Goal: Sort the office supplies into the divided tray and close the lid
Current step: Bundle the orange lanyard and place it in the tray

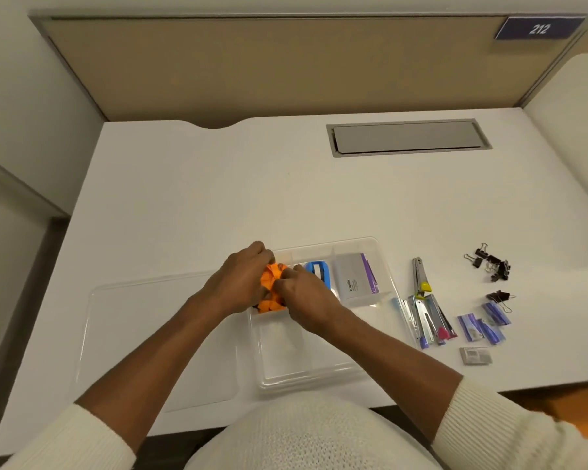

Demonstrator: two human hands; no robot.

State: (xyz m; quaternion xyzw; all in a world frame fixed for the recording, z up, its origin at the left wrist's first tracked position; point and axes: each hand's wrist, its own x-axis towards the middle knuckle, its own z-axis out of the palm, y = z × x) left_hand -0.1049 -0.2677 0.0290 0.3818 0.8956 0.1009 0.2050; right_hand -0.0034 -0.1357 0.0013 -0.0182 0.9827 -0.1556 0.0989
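Lid (157, 340) lies open flat, left of tray (319, 371). Left hand (240, 281) and right hand (302, 300) both curled tight round orange bundle (271, 286), pressing it into tray's far-left compartment. Tip imo: squash it below rim or lid probably won't shut later. Blue thing (318, 271) next slot over, then box (353, 278) reading "camlin". Staplers (428, 313), staple packs (484, 325), black clips (491, 264) wait on desk (218, 198), right of tray. Wall sign (540, 28): "212".

Tray (384, 266): clear. Bundle (271, 286): orange. Clips (491, 264): black. Desk (218, 198): white. Box (353, 278): grey, purple edge. Sleeves (510, 425): cream, ribbed. Staple packs (482, 325): blue.
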